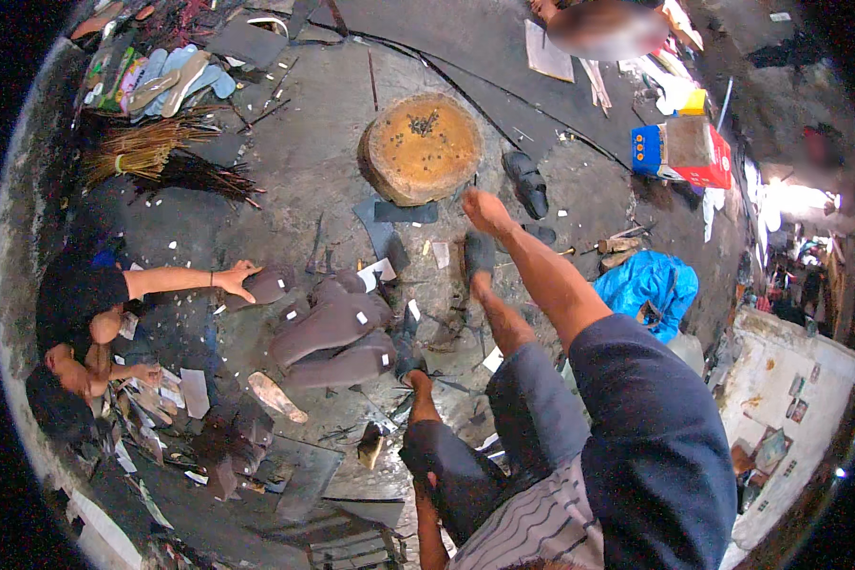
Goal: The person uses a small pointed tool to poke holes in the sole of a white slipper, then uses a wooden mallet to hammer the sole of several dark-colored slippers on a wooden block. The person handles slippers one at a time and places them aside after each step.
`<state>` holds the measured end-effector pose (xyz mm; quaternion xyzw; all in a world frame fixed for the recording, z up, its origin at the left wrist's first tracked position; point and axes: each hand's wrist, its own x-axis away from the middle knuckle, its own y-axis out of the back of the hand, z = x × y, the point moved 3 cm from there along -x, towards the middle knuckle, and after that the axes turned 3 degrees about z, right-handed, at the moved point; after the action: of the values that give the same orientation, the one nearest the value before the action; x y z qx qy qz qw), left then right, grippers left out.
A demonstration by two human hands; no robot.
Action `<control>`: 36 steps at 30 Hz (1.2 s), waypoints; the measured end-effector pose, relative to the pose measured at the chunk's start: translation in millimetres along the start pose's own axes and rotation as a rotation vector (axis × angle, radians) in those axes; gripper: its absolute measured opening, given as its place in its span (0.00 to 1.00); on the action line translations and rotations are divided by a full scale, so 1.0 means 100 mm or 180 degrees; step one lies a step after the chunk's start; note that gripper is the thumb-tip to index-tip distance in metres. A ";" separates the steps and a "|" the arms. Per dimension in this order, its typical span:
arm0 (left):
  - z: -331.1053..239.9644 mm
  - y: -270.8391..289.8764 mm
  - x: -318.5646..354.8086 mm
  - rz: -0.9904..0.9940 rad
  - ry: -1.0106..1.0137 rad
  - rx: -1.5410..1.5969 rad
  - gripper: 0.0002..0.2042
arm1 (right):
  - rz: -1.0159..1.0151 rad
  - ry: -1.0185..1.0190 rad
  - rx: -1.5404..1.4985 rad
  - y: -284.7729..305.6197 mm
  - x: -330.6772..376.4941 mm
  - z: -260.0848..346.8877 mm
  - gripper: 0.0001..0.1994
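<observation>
My right hand (486,212) reaches forward over the floor, just beyond the lower right edge of a round wooden block (423,157). Its fingers look curled closed, and whatever may be in them is hidden. Small dark bits (424,123) are scattered on top of the block. My left hand (430,482) is low beside my thigh, mostly covered by my leg, so its fingers cannot be made out. Left of my feet lies a heap of dark brown sole-shaped pieces (332,328) with small white tags. A dark flat piece (406,212) rests at the block's near side.
At the left, a co-worker's hand (236,279) touches another brown piece. Black sandals (525,183), a blue plastic bag (648,290) and wood-handled tools (620,247) lie right. A cardboard box (682,154), slippers (176,84) and bristle bundles (147,147) stand farther off.
</observation>
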<state>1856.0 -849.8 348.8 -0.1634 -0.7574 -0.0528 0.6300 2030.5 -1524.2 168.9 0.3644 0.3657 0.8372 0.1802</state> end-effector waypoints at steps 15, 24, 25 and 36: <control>-0.84 -2.34 -0.53 -0.1142 0.1048 -0.0716 0.37 | 0.0086 0.1288 0.1426 -0.16 -3.39 -0.51 0.20; -0.80 -3.16 -0.22 -0.1361 0.1097 -0.0348 0.38 | 0.1169 0.0547 -0.1084 0.02 -3.80 -0.44 0.16; -0.86 -3.12 -0.23 -0.1320 0.1041 -0.0384 0.38 | 0.1015 0.0331 -0.1611 -0.03 -3.89 -0.73 0.17; -0.84 -3.53 0.00 -0.1503 0.0855 0.0012 0.40 | 0.2300 -0.0807 -0.3168 -0.99 -2.92 -0.59 0.05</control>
<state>1823.7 -1206.4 410.0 0.0274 -0.6842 -0.2181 0.6954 2185.7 -1652.7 -71.8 0.4340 -0.2383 0.8655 0.0759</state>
